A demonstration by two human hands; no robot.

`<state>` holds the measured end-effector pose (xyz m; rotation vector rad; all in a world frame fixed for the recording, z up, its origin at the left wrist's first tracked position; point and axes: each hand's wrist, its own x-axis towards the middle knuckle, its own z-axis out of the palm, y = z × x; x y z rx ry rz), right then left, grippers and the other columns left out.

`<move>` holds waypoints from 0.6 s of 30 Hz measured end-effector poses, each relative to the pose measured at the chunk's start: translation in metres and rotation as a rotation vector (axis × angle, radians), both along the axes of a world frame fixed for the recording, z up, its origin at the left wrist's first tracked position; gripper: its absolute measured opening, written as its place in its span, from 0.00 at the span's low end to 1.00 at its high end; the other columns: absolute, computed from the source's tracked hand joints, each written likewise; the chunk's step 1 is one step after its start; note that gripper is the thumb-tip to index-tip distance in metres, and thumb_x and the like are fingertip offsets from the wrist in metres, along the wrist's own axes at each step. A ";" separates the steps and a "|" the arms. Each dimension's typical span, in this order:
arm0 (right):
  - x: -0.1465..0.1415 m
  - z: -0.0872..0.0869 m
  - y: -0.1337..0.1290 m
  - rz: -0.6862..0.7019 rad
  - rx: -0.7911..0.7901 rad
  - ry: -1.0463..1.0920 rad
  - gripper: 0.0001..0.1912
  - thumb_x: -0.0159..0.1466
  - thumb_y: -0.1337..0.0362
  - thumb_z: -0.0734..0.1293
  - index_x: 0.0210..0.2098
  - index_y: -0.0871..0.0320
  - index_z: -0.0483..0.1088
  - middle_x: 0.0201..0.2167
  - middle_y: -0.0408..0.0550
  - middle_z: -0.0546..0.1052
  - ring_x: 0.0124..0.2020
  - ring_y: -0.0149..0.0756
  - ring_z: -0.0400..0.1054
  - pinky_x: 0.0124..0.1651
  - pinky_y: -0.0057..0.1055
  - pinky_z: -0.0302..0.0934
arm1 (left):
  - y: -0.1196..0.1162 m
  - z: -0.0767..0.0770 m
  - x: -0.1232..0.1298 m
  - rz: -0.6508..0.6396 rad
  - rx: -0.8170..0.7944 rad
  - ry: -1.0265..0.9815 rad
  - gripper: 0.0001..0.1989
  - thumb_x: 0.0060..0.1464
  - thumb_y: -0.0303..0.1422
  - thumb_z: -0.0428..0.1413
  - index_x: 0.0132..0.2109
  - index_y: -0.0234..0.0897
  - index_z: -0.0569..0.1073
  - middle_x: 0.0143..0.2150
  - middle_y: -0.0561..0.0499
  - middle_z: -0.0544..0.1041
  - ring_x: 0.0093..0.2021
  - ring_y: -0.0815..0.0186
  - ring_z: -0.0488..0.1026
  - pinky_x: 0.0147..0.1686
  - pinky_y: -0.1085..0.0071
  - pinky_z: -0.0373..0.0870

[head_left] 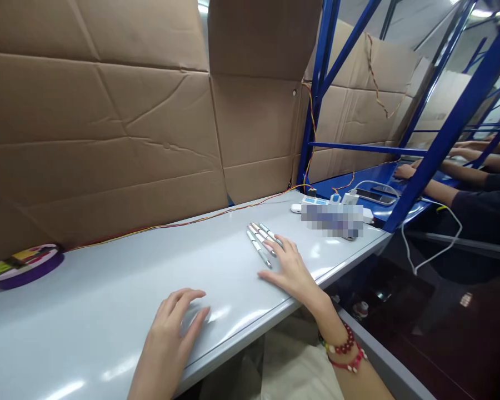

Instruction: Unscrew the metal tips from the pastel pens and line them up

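Several slim pens (258,248) lie side by side on the white tabletop (120,300), slanting toward me. My right hand (289,266) rests at their near right end, thumb stretched out to the left and fingers over the ends of some pens. Whether the fingertips touch the pens I cannot tell. Closer to the table's front edge, my left hand (170,328) hovers with its fingers curved and the thumb apart, nothing between them. Beaded red bracelets (345,350) circle my right wrist.
A round purple-sided box (29,266) sits at the far left. Chargers and a power strip (316,201) stand at the back right, beside a blue metal frame (412,183). Thin wires (183,223) run along the cardboard wall (108,122). Another person's hand (406,171) is at the neighbouring blue table.
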<state>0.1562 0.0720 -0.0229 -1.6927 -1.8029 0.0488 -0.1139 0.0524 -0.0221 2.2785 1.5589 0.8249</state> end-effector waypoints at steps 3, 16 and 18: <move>-0.001 0.001 0.010 -0.119 -0.161 -0.084 0.42 0.56 0.48 0.66 0.63 0.59 0.48 0.64 0.62 0.49 0.65 0.54 0.39 0.59 0.54 0.44 | 0.001 0.000 0.000 0.008 -0.012 0.005 0.13 0.57 0.44 0.45 0.44 0.47 0.69 0.48 0.50 0.69 0.50 0.58 0.67 0.47 0.59 0.68; -0.048 0.011 0.005 0.536 -0.125 -0.085 0.30 0.57 0.83 0.53 0.52 0.51 0.65 0.51 0.41 0.71 0.54 0.35 0.60 0.56 0.33 0.57 | 0.003 -0.005 0.002 0.110 0.099 0.028 0.17 0.55 0.45 0.48 0.49 0.47 0.70 0.57 0.45 0.60 0.58 0.50 0.57 0.51 0.49 0.62; -0.047 0.014 0.001 0.690 -0.133 0.027 0.28 0.58 0.82 0.53 0.49 0.51 0.68 0.49 0.40 0.72 0.56 0.34 0.58 0.56 0.33 0.57 | 0.003 -0.006 0.003 0.109 0.118 0.053 0.19 0.54 0.45 0.49 0.52 0.48 0.68 0.61 0.46 0.56 0.60 0.49 0.53 0.52 0.47 0.60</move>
